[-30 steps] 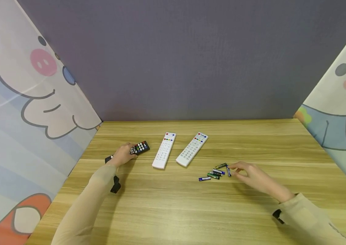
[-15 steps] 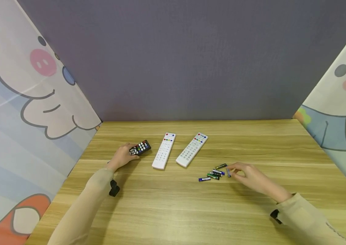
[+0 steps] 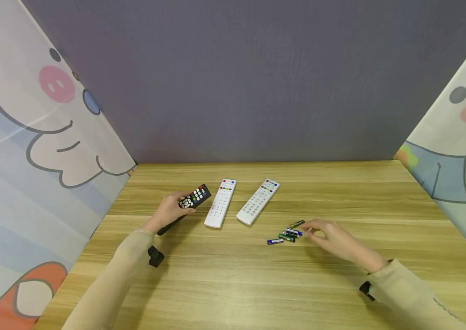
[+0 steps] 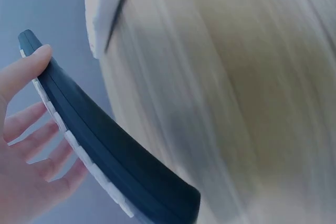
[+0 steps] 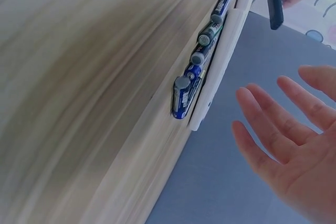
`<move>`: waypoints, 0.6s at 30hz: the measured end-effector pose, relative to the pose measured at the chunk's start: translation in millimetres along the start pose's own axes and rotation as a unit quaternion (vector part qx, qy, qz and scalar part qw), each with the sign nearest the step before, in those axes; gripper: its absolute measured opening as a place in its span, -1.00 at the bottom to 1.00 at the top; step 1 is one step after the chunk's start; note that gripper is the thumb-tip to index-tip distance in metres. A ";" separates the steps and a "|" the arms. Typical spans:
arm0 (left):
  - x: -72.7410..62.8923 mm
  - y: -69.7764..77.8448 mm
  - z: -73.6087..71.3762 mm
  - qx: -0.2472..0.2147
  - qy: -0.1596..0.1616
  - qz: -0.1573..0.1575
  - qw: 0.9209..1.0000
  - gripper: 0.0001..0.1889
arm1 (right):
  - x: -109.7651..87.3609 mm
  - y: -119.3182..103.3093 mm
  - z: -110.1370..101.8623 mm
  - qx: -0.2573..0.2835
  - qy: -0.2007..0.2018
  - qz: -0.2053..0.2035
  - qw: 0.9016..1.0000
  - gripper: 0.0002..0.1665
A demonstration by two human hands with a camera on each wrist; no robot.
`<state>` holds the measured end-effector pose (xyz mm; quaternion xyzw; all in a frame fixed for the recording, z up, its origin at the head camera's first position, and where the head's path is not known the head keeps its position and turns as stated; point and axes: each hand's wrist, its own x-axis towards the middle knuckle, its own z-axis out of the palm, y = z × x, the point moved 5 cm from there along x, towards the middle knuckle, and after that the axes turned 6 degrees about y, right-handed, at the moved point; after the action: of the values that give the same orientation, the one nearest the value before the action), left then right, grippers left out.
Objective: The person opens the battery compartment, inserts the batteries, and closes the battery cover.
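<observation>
My left hand point(image 3: 168, 211) grips a black remote control point(image 3: 197, 196), thumb on one side and fingers on the other. In the left wrist view, the dark back of the remote point(image 4: 115, 135) faces the camera, and it is tilted clear of the table. My right hand point(image 3: 331, 236) hovers by the small batteries on the right, its fingers loosely bent. Seen from the right wrist, this hand point(image 5: 294, 145) holds nothing, and the nearest blue battery point(image 5: 181, 98) lies on the table apart from the fingertips. A green battery point(image 3: 287, 238) and several others lie close together.
Two white remote controls lie between the hands: the left one point(image 3: 221, 204) near the black remote, the right one point(image 3: 258, 201) behind the batteries. A grey panel point(image 3: 257, 82) rises at the table's point(image 3: 233, 284) back edge, with cartoon-printed cloth at both sides.
My left hand has picked up the black remote control and moved it right, its far end now near the left white remote. The right hand has shifted slightly left over the nearest battery.
</observation>
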<state>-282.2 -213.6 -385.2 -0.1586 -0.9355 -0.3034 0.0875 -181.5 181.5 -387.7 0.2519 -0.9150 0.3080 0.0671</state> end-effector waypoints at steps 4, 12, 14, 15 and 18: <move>-1.3 10.7 -1.4 -0.020 0.008 0.002 1.000 -0.40 | 0.9 -2.7 1.7 0.005 -0.009 0.005 1.000 -0.69; -3.2 31.3 -0.8 -0.072 0.005 -0.003 0.997 -0.41 | 4.2 -9.2 4.0 0.023 -0.015 -0.005 1.000 -0.70; -3.9 35.6 0.3 -0.089 0.001 -0.013 0.996 -0.40 | 4.7 -10.3 4.3 0.023 -0.015 -0.006 1.000 -0.71; -4.3 37.5 0.9 -0.097 -0.001 -0.015 0.995 -0.39 | 4.8 -10.9 4.5 0.023 -0.014 -0.007 1.000 -0.71; -4.4 43.2 2.5 -0.121 -0.003 -0.027 0.992 -0.38 | 5.4 -12.2 5.2 0.024 -0.013 -0.012 1.000 -0.72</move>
<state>-263.1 -180.1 -365.0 -0.1433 -0.8962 -0.4161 0.0561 -179.8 167.8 -383.9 0.2683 -0.9050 0.3258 0.0530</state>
